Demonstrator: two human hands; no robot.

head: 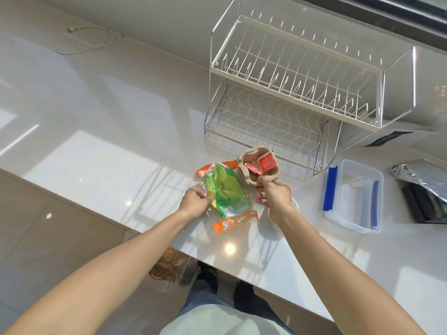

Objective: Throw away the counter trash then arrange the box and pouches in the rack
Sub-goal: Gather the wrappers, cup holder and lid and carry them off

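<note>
A clear plastic bag with orange strips and a green wrapper (227,192) inside lies on the white counter (96,165) near its front edge. My left hand (196,201) grips the bag's left side. My right hand (274,193) pinches the lower rim of a crumpled brown paper cup (251,175) that holds red sauce packets (266,162). The white two-tier wire rack (297,93) stands just behind the cup, both tiers bare. A clear plastic box with blue clips (353,197) sits to the right. A silver foil pouch (420,175) lies at the far right.
A dark object (423,206) lies under the foil pouch. A round clear lid (275,223) rests under my right wrist. A trash bag with wrappers (171,267) hangs below the counter's front edge. A white cable (82,42) lies at the back left.
</note>
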